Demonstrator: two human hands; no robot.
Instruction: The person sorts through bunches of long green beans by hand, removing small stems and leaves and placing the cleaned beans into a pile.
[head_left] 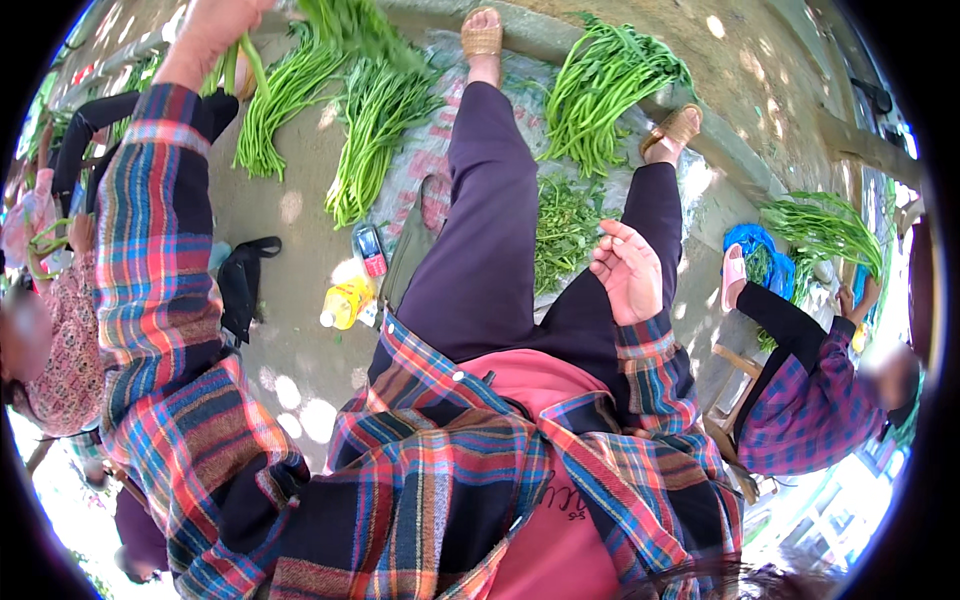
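Observation:
My left hand (218, 32) is stretched far out at the upper left, its fingers partly cut off by the picture's edge. It grips a bunch of leafy green stems that look like water spinach (365, 35); the leaves are blurred. Below it lie two more bunches of the greens, one on the bare ground (285, 100) and one beside the plastic sheet (375, 140). My right hand (630, 275) hovers over my thigh, palm up, fingers loosely bent and holding nothing. Near it, between my legs, is a heap of loose leaves and cuttings (565, 225).
A large bunch of greens (605, 90) lies between my feet. At my left are a red-and-dark phone (370, 250), a yellow bottle (345, 302) and a black bag (243, 285). Co-workers sit at the right (815, 405) and left (65, 340). A concrete kerb (730, 165) runs past my feet.

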